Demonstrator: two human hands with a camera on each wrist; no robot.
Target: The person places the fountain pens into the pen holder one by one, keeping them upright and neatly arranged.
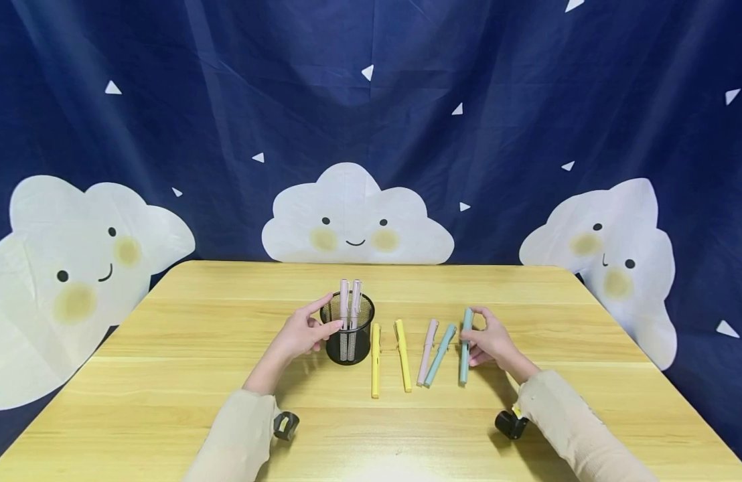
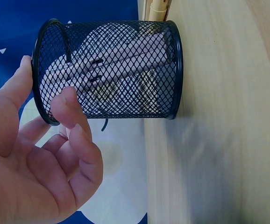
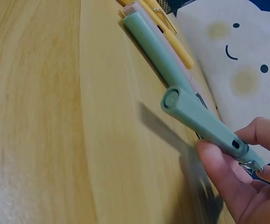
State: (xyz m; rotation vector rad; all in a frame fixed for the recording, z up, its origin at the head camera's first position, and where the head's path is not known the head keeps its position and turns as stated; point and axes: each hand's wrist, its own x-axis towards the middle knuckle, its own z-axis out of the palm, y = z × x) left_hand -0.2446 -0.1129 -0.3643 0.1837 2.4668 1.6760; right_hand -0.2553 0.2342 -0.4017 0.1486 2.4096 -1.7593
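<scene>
My left hand holds a black mesh pen cup near its rim, with thumb and index finger on either side. Upright in the cup lean two pale purple pens, seen through the mesh in the left wrist view. With thumb and fingers, my right hand pinches a teal pen near its clip end; in the right wrist view it is tilted, its shadow falling on the table. Just left of it lies another teal pen, close beside a pale purple pen.
Two yellow pens, one near the cup and one further right, lie on the wooden table. Behind the table hangs a dark blue curtain with white clouds. A small black camera is at the right wrist.
</scene>
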